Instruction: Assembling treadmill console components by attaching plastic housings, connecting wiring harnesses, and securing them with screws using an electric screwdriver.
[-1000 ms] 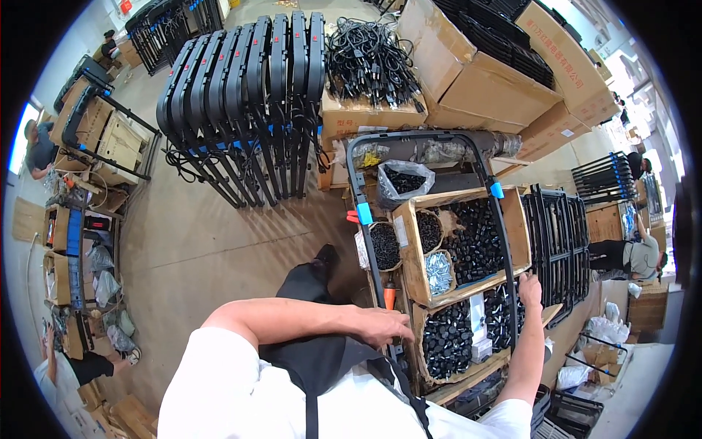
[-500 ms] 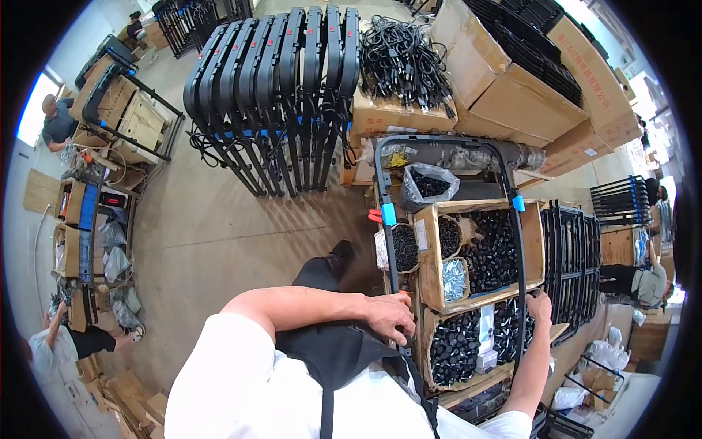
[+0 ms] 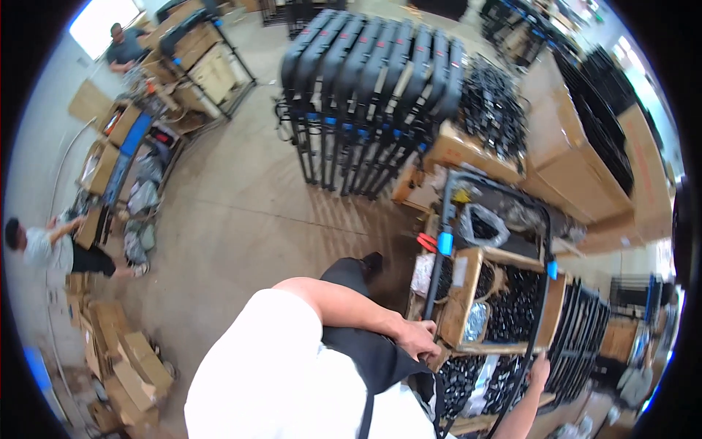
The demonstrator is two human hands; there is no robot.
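A black U-shaped tubular frame [image 3: 500,181] with blue clips [image 3: 444,243] lies across wooden bins of small parts. My left hand [image 3: 419,339] is closed at the lower part of its left leg, fingers bent and partly hidden. My right hand [image 3: 540,372] is closed round the lower right leg, thumb toward the tube. Beneath the frame a wooden box [image 3: 472,293] holds black plastic parts [image 3: 512,311] and a basket of silvery fasteners [image 3: 475,320]. Another bin of black parts [image 3: 459,384] sits nearer me, between my hands.
Several black frames [image 3: 373,66] stand in a row ahead. Black cables [image 3: 493,110] lie on a carton, beside large cardboard boxes [image 3: 559,146]. Stacked black frames [image 3: 581,336] stand right of the bins. Flattened cardboard [image 3: 131,366] lies at left, near a co-worker [image 3: 58,249].
The view has swung left, so the bench and standing frames appear farther right and the co-worker at left shows more fully. Both hands stay at the frame's legs.
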